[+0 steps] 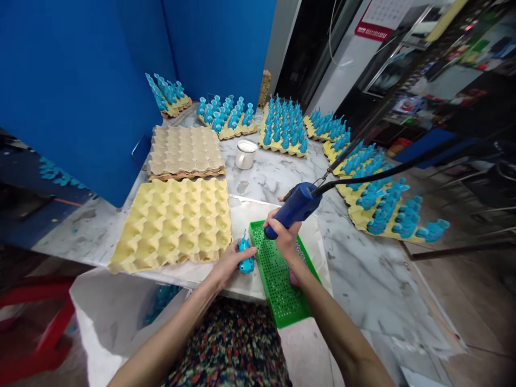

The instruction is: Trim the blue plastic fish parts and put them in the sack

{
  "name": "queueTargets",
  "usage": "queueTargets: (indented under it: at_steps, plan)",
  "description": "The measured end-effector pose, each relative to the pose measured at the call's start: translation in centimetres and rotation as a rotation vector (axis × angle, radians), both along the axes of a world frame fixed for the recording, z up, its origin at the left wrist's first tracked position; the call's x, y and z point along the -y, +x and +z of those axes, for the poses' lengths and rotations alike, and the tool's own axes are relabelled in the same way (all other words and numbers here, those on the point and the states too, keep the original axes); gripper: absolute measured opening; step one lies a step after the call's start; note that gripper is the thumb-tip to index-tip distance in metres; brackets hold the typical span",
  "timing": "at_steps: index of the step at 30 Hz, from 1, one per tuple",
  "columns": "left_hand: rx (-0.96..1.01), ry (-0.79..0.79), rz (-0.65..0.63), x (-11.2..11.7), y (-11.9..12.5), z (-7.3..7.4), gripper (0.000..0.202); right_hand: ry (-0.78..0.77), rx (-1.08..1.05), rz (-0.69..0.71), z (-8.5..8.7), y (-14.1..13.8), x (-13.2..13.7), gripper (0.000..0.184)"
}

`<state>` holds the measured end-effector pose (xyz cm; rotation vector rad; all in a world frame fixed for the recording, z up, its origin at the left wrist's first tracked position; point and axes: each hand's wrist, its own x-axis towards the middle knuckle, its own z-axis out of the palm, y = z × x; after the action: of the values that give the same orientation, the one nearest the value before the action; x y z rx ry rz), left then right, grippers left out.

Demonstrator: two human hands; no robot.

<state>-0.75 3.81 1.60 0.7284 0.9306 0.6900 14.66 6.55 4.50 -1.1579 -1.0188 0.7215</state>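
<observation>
A small blue plastic figure is held in my left hand, thumb across it, at the table's front edge. My right hand wraps round a dark blue electric screwdriver, which hangs from a spring and a black cable. The tool slants, its lower end over the green perforated basket. Small metal pieces, probably screws, and a pink item lie in that basket, partly hidden behind my right forearm. The screwdriver's tip is not clearly visible.
A yellow egg tray lies left of my hands, with stacked grey trays behind it. A white mug stands mid-table. Trays of blue figures line the back and right side. A white sack hangs below the front edge.
</observation>
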Motion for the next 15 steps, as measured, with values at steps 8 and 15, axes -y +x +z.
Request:
queueTargets:
  at_steps: [8, 15]
  plan:
    - [0.014, -0.012, 0.046, -0.7, 0.0, -0.6, 0.043, 0.04, -0.06, 0.031, -0.1, -0.4, 0.2, 0.038]
    - [-0.034, -0.024, 0.238, -0.6, 1.6, 0.3, 0.049, 0.086, -0.046, -0.009, 0.7, -0.5, 0.7, 0.02]
